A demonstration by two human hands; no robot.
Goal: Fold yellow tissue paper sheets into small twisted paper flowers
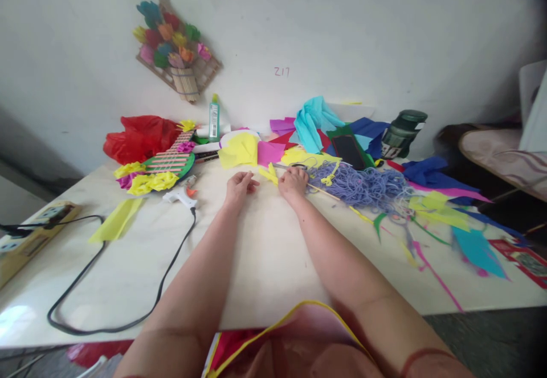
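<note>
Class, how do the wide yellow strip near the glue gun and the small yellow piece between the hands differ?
Shape: the wide yellow strip lies mostly flat; the small yellow piece looks narrow and bunched.
Size: the wide yellow strip is clearly larger than the small yellow piece.
Place: the strip lies over the black cord; the piece lies between the left hand and the right hand.
Both are yellow.

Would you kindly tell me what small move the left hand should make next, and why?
I would probably bring the left hand over to steady the small, crumpled strip of yellow paper: no item shows in that hand, and the paper lies between both hands, close to the right hand, from beside which a thin, pale wooden stick extends.
</note>
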